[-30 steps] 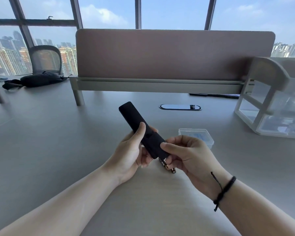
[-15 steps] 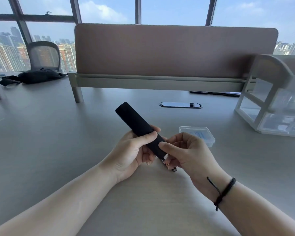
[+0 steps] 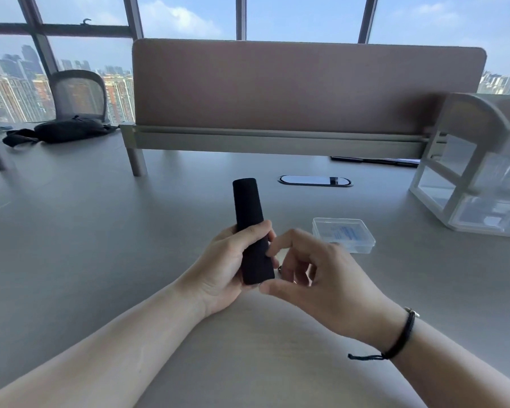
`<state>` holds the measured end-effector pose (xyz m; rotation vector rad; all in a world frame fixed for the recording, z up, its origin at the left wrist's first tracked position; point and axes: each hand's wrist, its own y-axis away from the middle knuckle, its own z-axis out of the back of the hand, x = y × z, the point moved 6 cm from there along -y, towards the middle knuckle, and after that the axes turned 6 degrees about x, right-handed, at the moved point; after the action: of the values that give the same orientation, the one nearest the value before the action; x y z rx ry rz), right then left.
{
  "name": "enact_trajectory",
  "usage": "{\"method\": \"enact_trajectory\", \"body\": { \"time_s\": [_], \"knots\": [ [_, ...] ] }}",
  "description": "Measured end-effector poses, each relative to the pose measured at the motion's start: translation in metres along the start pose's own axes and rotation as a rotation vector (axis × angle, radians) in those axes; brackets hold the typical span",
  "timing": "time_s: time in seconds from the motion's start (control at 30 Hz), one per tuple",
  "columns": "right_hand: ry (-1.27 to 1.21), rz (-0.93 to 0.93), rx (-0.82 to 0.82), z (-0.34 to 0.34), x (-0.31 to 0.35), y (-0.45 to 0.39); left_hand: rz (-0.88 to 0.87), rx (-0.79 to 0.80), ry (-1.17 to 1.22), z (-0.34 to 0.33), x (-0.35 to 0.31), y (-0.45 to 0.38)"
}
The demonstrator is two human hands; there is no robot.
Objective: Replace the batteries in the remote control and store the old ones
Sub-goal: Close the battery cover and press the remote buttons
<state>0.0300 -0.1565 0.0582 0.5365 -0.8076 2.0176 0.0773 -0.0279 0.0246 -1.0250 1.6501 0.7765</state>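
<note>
Smooth grey counter (image 3: 100, 260), wide bare room at 9 and 6 o'clock; divider panel (image 3: 306, 86) closing off 12. White-framed clear drawer unit (image 3: 468, 172) at 2 o'clock. Matte black remote control (image 3: 251, 231), rounded bar, held above counter centre, far end toward 12. Left hand (image 3: 224, 266) wrapped around its lower half. Right hand (image 3: 315, 278) half-curled, loose, fingertips at remote's near end. Clear lidded plastic box (image 3: 343, 234) at 1 o'clock.

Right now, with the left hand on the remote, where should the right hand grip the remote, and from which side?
Probably the near end of the remote, from the right. The left hand wraps its lower middle from the left, leaving the near end's right edge bare. The remote points away, near end closest to the right hand, whose fingers are curled and apart beside it.
</note>
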Motion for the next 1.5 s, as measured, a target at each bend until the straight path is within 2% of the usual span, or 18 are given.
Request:
{"method": "enact_trajectory", "body": {
  "time_s": [0.23,0.37,0.63,0.93,1.13,1.37,1.5],
  "knots": [
    [0.164,0.226,-0.112,0.003,0.018,0.002,0.075,0.052,0.023,-0.006,0.004,0.002],
    [0.211,0.198,-0.106,-0.002,0.021,0.003,0.080,0.114,0.081,-0.009,0.006,0.001],
    [0.332,0.164,-0.169,-0.004,0.027,0.006,0.084,0.068,0.075,-0.014,0.008,0.005],
    [0.426,0.179,-0.250,-0.001,0.035,0.008,0.078,0.068,0.251,-0.025,0.009,0.006],
    [0.439,0.203,-0.260,0.003,0.035,0.008,0.058,0.089,0.276,-0.029,0.008,0.006],
    [0.387,0.192,-0.230,0.006,0.030,0.008,0.099,0.112,0.196,-0.026,0.016,0.006],
    [0.373,0.187,-0.192,0.006,0.031,0.007,0.062,0.116,0.296,-0.024,0.012,0.007]
  ]
}}
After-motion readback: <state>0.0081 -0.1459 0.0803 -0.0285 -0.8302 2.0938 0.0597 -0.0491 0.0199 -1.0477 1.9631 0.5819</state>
